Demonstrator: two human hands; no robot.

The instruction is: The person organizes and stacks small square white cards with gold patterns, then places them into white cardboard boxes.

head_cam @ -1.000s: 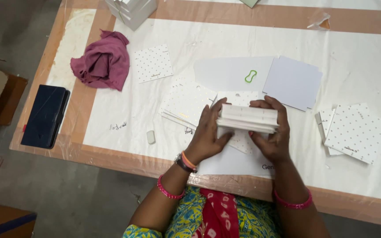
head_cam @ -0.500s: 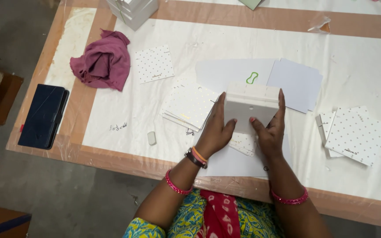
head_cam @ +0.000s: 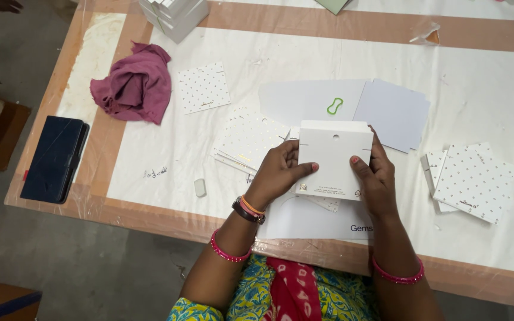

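Both of my hands hold a stack of white square cards point(head_cam: 333, 157) upright over the table, its plain back facing me, with a small hole near the top edge. My left hand point(head_cam: 278, 172) grips the stack's left side, thumb on the face. My right hand point(head_cam: 375, 178) grips the right side, thumb on the face too. Under the stack lie a white sheet point(head_cam: 310, 217) and a fanned pile of dotted cards point(head_cam: 246, 139).
A maroon cloth point(head_cam: 133, 86) and a single dotted card point(head_cam: 203, 88) lie at the left. A dark phone case point(head_cam: 55, 157) sits at the table's left edge. More dotted cards point(head_cam: 471, 178) are on the right; a green clip point(head_cam: 334, 106) rests on a pale sheet. White boxes point(head_cam: 176, 15) stand at the back.
The stack was held flat with its edges towards me; it has been turned up so its back face shows, and my hands now grip it by the sides.
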